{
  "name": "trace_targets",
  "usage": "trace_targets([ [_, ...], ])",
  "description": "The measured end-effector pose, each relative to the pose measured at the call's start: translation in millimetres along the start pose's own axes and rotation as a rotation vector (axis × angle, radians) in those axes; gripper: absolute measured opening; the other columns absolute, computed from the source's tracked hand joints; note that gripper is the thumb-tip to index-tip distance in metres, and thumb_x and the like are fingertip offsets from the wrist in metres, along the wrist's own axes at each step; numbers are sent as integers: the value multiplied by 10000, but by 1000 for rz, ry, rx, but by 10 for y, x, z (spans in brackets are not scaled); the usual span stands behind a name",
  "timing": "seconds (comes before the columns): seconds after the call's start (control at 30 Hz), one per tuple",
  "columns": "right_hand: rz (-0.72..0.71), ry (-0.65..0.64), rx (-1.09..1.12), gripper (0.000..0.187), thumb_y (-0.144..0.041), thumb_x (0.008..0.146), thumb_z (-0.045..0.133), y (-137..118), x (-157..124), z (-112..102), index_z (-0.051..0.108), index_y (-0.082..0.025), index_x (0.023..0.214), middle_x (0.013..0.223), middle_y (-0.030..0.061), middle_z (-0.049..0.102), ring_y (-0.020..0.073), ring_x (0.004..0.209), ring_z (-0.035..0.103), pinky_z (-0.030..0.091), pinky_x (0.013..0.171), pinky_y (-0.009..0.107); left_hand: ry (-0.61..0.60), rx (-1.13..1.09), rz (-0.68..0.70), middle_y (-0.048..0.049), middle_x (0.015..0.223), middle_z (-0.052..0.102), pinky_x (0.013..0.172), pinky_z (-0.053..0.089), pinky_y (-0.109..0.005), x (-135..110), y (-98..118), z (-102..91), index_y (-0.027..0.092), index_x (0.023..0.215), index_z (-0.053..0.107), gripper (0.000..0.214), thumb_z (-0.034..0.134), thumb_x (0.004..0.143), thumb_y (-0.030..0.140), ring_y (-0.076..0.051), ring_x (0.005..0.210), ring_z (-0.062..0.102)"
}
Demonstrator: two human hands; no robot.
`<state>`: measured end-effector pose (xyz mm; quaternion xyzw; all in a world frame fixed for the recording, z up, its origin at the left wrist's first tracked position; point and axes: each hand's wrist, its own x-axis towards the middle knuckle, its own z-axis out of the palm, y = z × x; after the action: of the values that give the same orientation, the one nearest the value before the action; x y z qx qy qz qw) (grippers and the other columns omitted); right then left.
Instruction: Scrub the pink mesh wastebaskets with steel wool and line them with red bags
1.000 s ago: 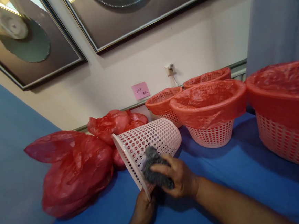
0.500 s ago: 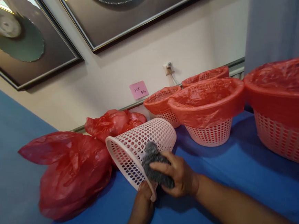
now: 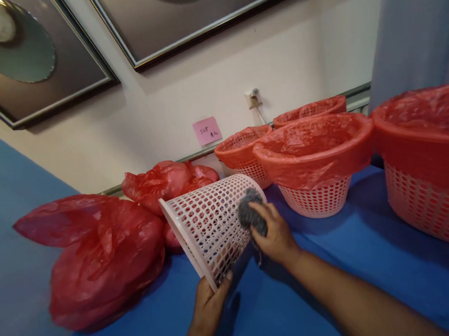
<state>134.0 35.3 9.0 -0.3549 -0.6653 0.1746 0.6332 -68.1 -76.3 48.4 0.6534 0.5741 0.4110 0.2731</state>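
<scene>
A white perforated plastic basket [image 3: 208, 216] lies tilted on its side above the blue table, its open mouth facing left. My left hand [image 3: 210, 306] grips the basket's lower rim, with the thumb outside and the other fingers partly hidden behind the wall. In my right hand [image 3: 274, 234] is a grey fuzzy cloth [image 3: 251, 212], bunched up and pressed against the basket's side near its base. The fingers are wrapped round the cloth.
Two knotted red plastic bags [image 3: 107, 255] lie to the left. Several baskets lined with red bags, one of them a large basket [image 3: 432, 188], stand at the right. A pink note [image 3: 207, 131] and a socket [image 3: 254, 99] are on the wall behind the blue table [image 3: 290, 308].
My right hand has moved the cloth along the basket's side from near the rim toward the base. The basket has turned slightly, and my left thumb now shows outside the rim.
</scene>
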Motion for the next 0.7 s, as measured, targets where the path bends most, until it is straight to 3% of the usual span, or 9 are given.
trace_targets([
  [0.1,330,159,-67,528,-244,843,620,326,175,28,625,-198,1370,1152,131,684,307,1076,703,595,1009,535,-14,-5,20,-123,1463,680,1227,423,-543,-26,-166,48,244,1423,685,617,627,948,635,-341,1415,595],
  [0.17,398,184,-82,518,-268,845,613,390,211,32,628,-180,1355,1135,133,695,313,1071,705,597,1000,561,-21,7,65,-134,1466,675,1241,405,-530,-34,-273,85,221,1437,676,629,616,958,623,-336,1425,586],
  [0.2,362,169,-76,526,-265,846,614,356,195,26,622,-181,1364,1152,135,692,310,1094,700,593,1015,551,-26,21,88,-135,1463,677,1248,395,-524,-33,-316,102,215,1439,676,618,606,968,609,-330,1425,587],
  [0.27,177,80,-38,569,-246,847,625,178,103,2,595,-203,1413,1247,138,663,294,1178,677,571,1067,502,-34,70,133,-126,1461,680,1258,379,-518,-30,-369,125,216,1441,676,577,581,993,567,-322,1426,587],
  [0.4,-401,-208,117,714,-290,799,695,-277,-165,-44,536,-266,1494,1412,137,571,295,1191,673,617,980,436,-72,158,225,-116,1418,715,1195,475,-506,-39,-385,121,226,1407,705,522,560,1007,529,-337,1355,648],
  [0.47,-548,-265,165,725,-330,779,712,-368,-227,-48,547,-286,1484,1408,127,573,290,1134,692,640,903,419,-115,164,270,-118,1400,726,1130,544,-477,-55,-391,95,232,1408,703,512,543,1015,519,-334,1308,682],
  [0.5,-540,-260,166,715,-325,780,711,-359,-221,-47,553,-287,1476,1401,123,580,287,1129,694,641,898,415,-127,171,291,-117,1406,723,1126,548,-467,-65,-400,77,235,1419,693,503,528,1026,501,-327,1310,681],
  [0.57,-369,-179,124,675,-272,802,688,-238,-135,-43,564,-270,1465,1386,129,596,287,1170,684,623,958,425,-129,204,313,-108,1437,704,1172,502,-461,-88,-429,33,246,1451,667,477,496,1052,443,-307,1360,647],
  [0.7,194,92,-16,554,-238,861,612,180,166,-59,604,-195,1413,1263,152,671,311,1196,674,548,1093,533,-156,284,283,-93,1432,709,1216,445,-483,-133,-495,-48,269,1416,695,425,533,1038,378,-297,1375,634],
])
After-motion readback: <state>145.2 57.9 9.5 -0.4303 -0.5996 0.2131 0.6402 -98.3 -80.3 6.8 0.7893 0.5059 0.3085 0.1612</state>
